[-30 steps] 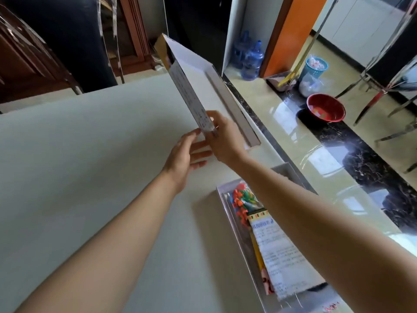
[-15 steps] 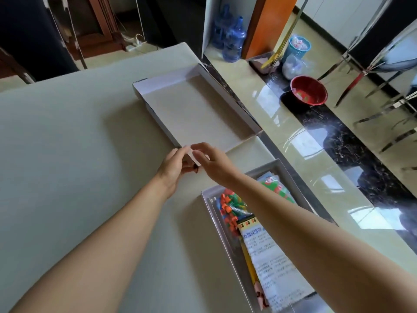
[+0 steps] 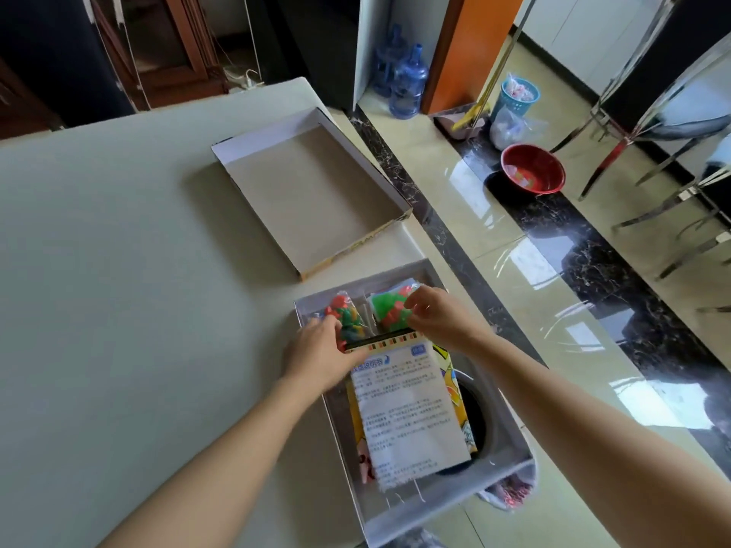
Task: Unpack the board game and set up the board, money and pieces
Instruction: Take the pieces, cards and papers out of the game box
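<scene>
The open game box (image 3: pixel 510 460) lies at the table's right edge. Inside it are a white instruction sheet (image 3: pixel 407 413) on top of the colourful folded board (image 3: pixel 455 385), a bag of red and green pieces (image 3: pixel 346 318) and a second bag of green and red pieces (image 3: pixel 389 310). My left hand (image 3: pixel 320 354) grips the far left edge of the folded board and sheet. My right hand (image 3: pixel 439 314) pinches the far right edge, over the second bag. The upturned box lid (image 3: pixel 312 183) lies empty further back on the table.
The pale table (image 3: pixel 118 270) spreads wide to the left. Past its right edge is a glossy floor with a red basin (image 3: pixel 532 170), water bottles (image 3: pixel 407 85), a blue basket (image 3: pixel 518 96) and chrome chair legs (image 3: pixel 652 132).
The lid, held up in both hands a second ago, was laid down upturned on the table. Both hands then came back to the box and took hold of the folded board's far edge.
</scene>
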